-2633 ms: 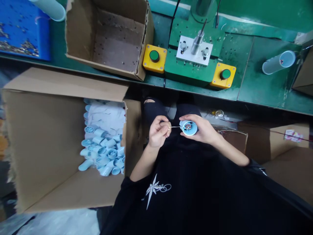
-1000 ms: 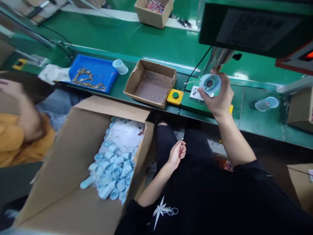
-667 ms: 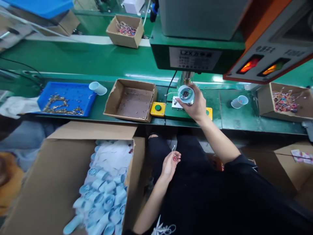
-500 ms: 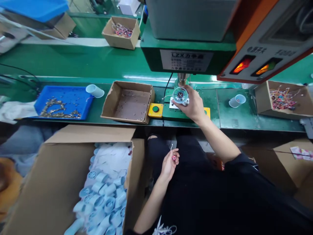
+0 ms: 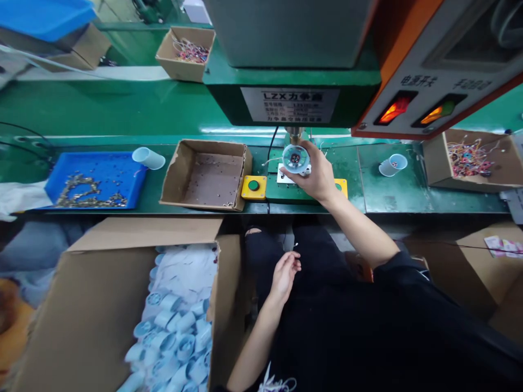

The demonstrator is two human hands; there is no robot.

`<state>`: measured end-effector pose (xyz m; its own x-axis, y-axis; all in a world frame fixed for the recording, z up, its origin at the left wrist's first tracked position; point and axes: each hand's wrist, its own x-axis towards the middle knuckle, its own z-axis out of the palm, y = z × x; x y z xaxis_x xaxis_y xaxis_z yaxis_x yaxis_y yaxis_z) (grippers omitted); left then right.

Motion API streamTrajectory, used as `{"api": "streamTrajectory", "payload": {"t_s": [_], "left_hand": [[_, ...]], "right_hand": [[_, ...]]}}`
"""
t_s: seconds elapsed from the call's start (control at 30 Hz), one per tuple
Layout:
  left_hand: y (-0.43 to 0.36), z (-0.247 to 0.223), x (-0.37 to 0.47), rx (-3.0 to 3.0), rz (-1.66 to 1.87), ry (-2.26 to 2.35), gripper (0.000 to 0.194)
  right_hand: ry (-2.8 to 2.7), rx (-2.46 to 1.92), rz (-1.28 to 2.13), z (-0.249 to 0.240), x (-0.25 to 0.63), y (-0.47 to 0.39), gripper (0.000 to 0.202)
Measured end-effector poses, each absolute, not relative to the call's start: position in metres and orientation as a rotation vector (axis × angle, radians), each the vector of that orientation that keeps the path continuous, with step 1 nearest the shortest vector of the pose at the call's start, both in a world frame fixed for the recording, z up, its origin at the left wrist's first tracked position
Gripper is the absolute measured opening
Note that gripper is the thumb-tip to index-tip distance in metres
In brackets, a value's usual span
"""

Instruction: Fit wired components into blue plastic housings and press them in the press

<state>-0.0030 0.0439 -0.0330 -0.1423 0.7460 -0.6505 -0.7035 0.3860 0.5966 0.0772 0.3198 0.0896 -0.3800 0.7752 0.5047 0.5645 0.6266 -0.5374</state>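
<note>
My right hand [image 5: 316,173] is closed around a light-blue plastic cup [image 5: 302,154], its open mouth facing up and small dark and metal bits showing inside. The cup is beneath the press's metal ram [image 5: 294,134], over a white metal fixture [image 5: 281,174]; whether it touches the fixture is hidden. A thin white wire sticks out to the cup's left. Low in front of my lap, my left hand [image 5: 285,276] has its fingers curled round a small wire lead [image 5: 296,245]. Only the white tip of that lead shows above the fingers.
Yellow button boxes [image 5: 248,193] flank the fixture. To the left stand a cardboard tray [image 5: 204,202] and a blue tray [image 5: 92,203] of metal pieces. Another cup [image 5: 393,165] and a box of wires [image 5: 437,166] are right. A carton [image 5: 81,305] of blue cups sits lower left.
The view has shifted slightly. My left hand has turned, so the pink piece seen in it earlier is hidden. My right hand still holds the cup under the ram.
</note>
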Motion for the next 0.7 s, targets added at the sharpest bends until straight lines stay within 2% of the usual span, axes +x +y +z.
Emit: {"api": "streamTrajectory", "payload": {"t_s": [0.3, 0.5, 0.57, 0.7], "left_hand": [[0.050, -0.034, -0.002, 0.104, 1.227, 1.208, 0.037], [0.047, -0.026, -0.010, 0.254, 1.231, 1.252, 0.037], [0.045, -0.022, -0.015, 0.305, 1.260, 1.277, 0.036], [0.037, -0.015, -0.021, 0.358, 1.293, 1.352, 0.030]], "right_hand": [[-2.146, -1.243, 0.358, 0.095, 0.078, 0.314, 0.078], [-2.164, -1.115, 0.299, 0.097, 0.100, 0.277, 0.075], [-2.297, -0.911, 0.382, 0.087, 0.111, 0.244, 0.072], [-2.712, -0.574, 0.828, 0.050, 0.130, 0.175, 0.058]]}}
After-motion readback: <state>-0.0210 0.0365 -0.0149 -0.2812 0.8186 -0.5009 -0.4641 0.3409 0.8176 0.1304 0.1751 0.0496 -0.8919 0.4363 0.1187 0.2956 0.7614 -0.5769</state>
